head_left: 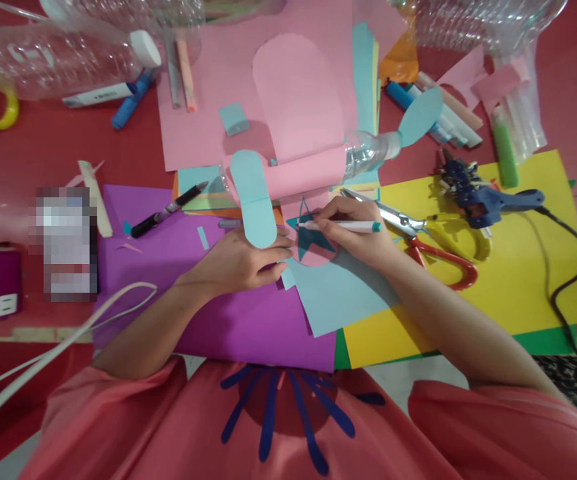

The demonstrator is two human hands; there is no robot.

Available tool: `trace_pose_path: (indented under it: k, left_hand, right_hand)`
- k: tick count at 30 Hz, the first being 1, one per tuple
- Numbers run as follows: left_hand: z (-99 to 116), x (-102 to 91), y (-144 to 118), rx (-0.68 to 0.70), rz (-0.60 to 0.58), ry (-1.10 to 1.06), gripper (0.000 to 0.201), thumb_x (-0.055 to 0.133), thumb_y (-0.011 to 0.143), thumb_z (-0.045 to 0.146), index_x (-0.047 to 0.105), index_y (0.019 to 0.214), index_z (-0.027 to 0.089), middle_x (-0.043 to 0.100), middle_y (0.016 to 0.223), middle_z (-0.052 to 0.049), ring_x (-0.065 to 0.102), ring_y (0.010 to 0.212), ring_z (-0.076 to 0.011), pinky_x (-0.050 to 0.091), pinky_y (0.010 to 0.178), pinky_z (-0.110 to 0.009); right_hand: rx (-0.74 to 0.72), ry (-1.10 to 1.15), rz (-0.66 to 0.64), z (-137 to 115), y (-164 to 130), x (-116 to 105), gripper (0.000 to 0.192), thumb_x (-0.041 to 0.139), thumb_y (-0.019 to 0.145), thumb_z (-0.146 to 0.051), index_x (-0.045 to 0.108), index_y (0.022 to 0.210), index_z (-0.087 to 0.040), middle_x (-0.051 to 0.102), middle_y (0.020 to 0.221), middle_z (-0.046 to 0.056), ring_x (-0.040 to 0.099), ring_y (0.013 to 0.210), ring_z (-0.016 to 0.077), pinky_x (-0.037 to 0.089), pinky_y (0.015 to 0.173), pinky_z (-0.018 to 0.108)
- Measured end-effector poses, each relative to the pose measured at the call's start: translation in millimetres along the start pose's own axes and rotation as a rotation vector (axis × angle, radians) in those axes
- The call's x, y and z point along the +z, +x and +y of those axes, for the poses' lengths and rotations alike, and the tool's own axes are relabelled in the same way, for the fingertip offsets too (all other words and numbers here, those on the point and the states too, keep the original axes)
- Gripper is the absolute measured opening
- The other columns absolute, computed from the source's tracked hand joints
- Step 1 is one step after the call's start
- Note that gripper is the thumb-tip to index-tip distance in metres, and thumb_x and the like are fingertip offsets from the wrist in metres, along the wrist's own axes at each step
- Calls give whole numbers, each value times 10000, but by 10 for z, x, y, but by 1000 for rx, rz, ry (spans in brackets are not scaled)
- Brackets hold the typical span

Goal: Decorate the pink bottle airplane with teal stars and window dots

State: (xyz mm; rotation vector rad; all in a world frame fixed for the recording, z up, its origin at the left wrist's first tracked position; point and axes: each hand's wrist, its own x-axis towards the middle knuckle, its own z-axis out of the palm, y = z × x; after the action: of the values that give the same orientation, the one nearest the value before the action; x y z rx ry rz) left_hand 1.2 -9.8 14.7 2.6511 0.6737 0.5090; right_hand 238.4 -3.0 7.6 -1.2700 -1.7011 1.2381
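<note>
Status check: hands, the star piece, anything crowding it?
Right hand grips white marker, tip on teal star. Left hand flat on paper beside it. Blue wing overlaps nearby; scissors to the right.

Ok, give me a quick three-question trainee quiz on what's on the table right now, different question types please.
1. True or false: the right hand holds a white pen with its tip on the teal star.
2. Multiple choice: the left hand rests on a) the yellow sheet, b) the purple sheet, c) the red-handled scissors.
3. Fill in: the blue glue gun lies on the ______ sheet.

Key
1. True.
2. b; its fingers reach toward the star and the light blue paper.
3. Yellow; the scissors lie there too.
</note>
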Motion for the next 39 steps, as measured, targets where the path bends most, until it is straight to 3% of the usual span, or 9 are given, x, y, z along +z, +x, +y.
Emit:
trace_pose_path:
  k: [3, 8, 15, 26, 32, 39]
  left_hand:
    - [4, 2, -1, -12, -10, -5, 260, 452, 959, 165, 703, 1028, 170, 766, 1078, -39, 662, 1170, -199, 562, 993, -346]
    - [15, -1, 3, 2, 1, -3, 257, 451, 956, 150, 702, 1009, 165, 769, 1059, -32, 657, 1179, -196, 566, 985, -332]
    - [2, 8, 2, 6, 7, -15, 233, 472, 950, 150, 699, 1001, 156, 768, 1060, -38, 667, 1160, -210, 572, 968, -349]
    - [4, 0, -4, -8, -5, 15, 268, 447, 962, 168, 705, 1030, 179, 763, 1087, -33, 660, 1170, -189, 568, 976, -328]
    - [9, 0, 11, -2, -7, -8, 260, 450, 956, 147, 703, 1012, 170, 768, 1060, -34, 657, 1177, -196, 562, 984, -338]
    - [7, 14, -2, -12, -3, -6, 233, 477, 949, 161, 703, 1005, 170, 765, 1074, -33, 664, 1163, -209, 566, 965, -344]
  right_hand:
    - [-2, 26, -26, 20, -6, -6, 152, 616, 809, -279, 578, 686, -198, 574, 604, -19, 484, 544, 107, 370, 518, 271]
    - [-5, 32, 79, 35, -12, -1, 132, 608, 836, -260, 602, 717, -204, 588, 615, -9, 500, 557, 118, 385, 545, 288]
    - [-30, -1, 91, 30, -4, 11, 122, 617, 827, -256, 606, 720, -198, 595, 611, -8, 506, 549, 120, 379, 544, 288]
    - [-2, 38, -29, 32, -3, -17, 144, 624, 785, -262, 596, 662, -193, 599, 604, -16, 476, 531, 95, 348, 500, 261]
    - [-8, 20, 116, 37, -5, 8, 134, 605, 821, -236, 594, 691, -204, 609, 614, -4, 533, 575, 131, 405, 573, 293]
    - [-25, -12, 121, 47, -14, 29, 124, 608, 820, -236, 597, 701, -204, 580, 612, -10, 493, 561, 120, 377, 539, 281]
